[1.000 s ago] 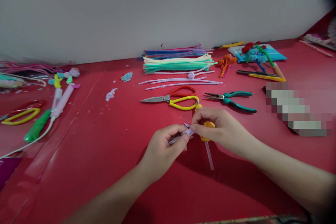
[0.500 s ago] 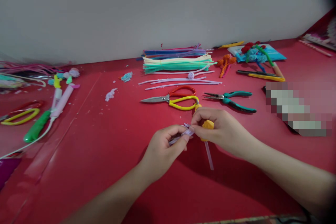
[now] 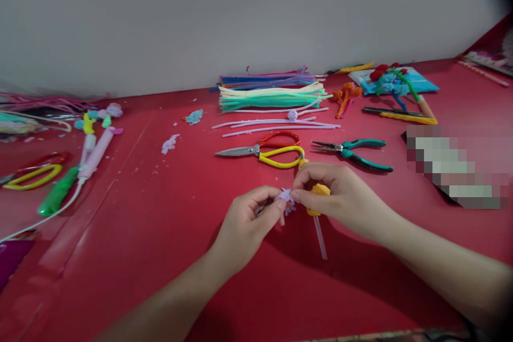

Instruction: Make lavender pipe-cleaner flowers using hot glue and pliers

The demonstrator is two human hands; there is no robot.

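My left hand (image 3: 246, 222) is closed round a small lilac pipe-cleaner flower (image 3: 286, 195) with spiky petals. From the right, the thumb and forefinger of my right hand (image 3: 347, 192) pinch the flower's edge. The hands nearly meet above the red table (image 3: 248, 299). Partly hidden beneath my right hand lies a yellow glue gun (image 3: 320, 189), with a clear glue stick (image 3: 320, 238) sticking out toward me. Just beyond the hands are scissors (image 3: 276, 157) with red and yellow handles and green-handled pliers (image 3: 363, 152).
Lilac pipe cleaners (image 3: 276, 129) and bundled green and cream ones (image 3: 268, 99) lie at the back. A pixelated dark-edged object (image 3: 452, 171) is at right. Left are a green-handled tool (image 3: 59, 189) with a white cord and other scissors (image 3: 34, 176). Lilac scraps (image 3: 170, 144) dot the table.
The lilac flower has been turned in my fingers, so more of its spiky petals shows. Both hands stay in nearly the same place. The view has shifted very slightly.
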